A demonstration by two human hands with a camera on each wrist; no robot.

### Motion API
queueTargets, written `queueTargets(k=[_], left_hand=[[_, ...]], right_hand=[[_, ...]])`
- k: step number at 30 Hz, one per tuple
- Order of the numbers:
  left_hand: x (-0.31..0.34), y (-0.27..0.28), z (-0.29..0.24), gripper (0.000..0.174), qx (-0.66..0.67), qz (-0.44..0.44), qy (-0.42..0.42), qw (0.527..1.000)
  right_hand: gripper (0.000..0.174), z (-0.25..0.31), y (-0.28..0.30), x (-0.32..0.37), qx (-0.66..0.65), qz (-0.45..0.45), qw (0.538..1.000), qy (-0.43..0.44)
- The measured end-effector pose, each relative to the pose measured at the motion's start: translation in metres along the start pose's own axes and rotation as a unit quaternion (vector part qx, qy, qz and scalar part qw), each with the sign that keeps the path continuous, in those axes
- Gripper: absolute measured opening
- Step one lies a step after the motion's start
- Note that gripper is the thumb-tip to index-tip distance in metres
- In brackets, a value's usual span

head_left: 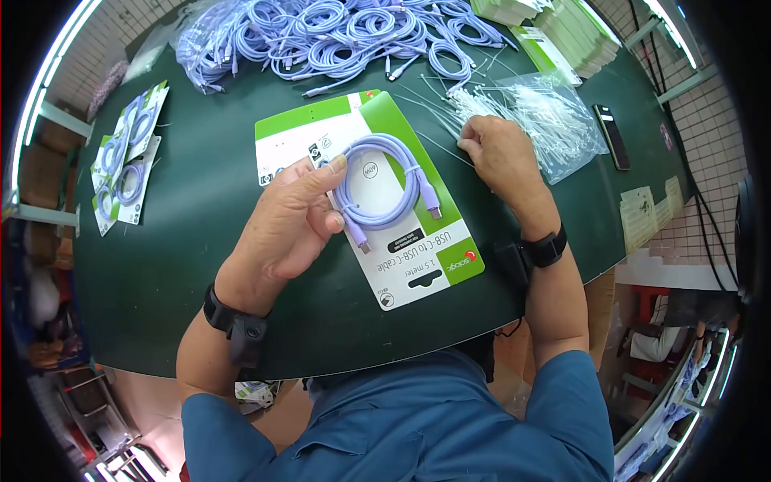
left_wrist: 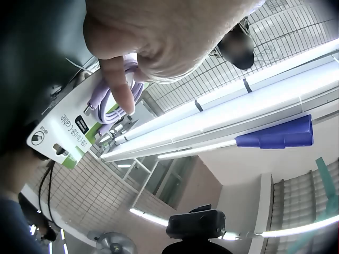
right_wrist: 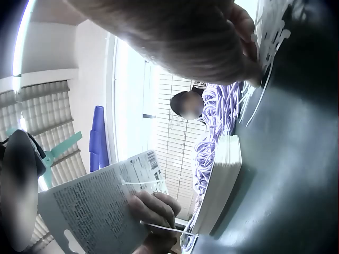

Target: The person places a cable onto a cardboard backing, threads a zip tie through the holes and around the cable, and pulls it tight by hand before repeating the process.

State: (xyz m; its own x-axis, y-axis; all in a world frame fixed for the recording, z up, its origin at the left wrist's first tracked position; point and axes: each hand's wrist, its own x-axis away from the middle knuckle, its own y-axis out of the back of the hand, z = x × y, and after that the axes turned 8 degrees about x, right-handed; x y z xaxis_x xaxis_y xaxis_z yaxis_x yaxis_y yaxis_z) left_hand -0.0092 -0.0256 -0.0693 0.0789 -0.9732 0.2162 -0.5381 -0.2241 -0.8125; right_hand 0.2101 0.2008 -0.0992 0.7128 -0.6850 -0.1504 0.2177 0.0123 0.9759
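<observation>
My left hand (head_left: 285, 213) grips a green-and-white USB-C cable card (head_left: 418, 277) together with a coiled lilac cable (head_left: 377, 217) lying on its front. The thumb presses on the coil's left side, and both plugs point toward the card's printed end. White cable ties (right_wrist: 169, 228) stick out from the card's back in the right wrist view. Over at the heap of white cable ties (head_left: 514, 112), my right hand (head_left: 506, 157) has its thumb and forefinger together, pinching a tie at the heap's near edge. Its other fingers are curled.
Behind the held card lies a stack of cards (head_left: 277, 132). Many lilac cables (head_left: 345, 40) are heaped at the back. Finished-looking carded cables (head_left: 128, 157) lie at left. More card stacks (head_left: 574, 36) stand at back right, with a phone (head_left: 612, 136) on the right of the green table (head_left: 193, 265).
</observation>
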Motion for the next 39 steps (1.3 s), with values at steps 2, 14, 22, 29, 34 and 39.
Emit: queueTargets(k=[2,14,22,29,34,39], left_hand=[[0.0,-0.006,0.002,0.041,-0.042,-0.022,-0.026,0.999],[0.021,-0.021,0.014,0.033,-0.289,0.001,-0.164,0.943],[0.039,-0.046,0.014,0.028,-0.317,0.034,-0.263,0.911],[0.052,-0.052,-0.008,0.022,-0.378,0.064,-0.426,0.82],[0.038,-0.043,-0.015,0.021,-0.523,0.037,-0.553,0.648],[0.014,-0.026,-0.015,0.023,-0.655,0.03,-0.553,0.514]], right_hand=[[0.008,-0.004,-0.009,0.0,-0.014,-0.038,0.999,0.015],[0.005,0.008,0.003,0.007,0.027,-0.09,0.996,-0.001],[0.005,0.006,0.004,0.001,-0.04,-0.186,0.982,0.011],[0.003,0.021,0.026,0.005,-0.253,-0.248,0.935,-0.015],[0.011,0.029,0.036,0.009,-0.527,-0.126,0.838,-0.065],[0.019,0.026,0.029,0.012,-0.73,0.038,0.681,-0.054]])
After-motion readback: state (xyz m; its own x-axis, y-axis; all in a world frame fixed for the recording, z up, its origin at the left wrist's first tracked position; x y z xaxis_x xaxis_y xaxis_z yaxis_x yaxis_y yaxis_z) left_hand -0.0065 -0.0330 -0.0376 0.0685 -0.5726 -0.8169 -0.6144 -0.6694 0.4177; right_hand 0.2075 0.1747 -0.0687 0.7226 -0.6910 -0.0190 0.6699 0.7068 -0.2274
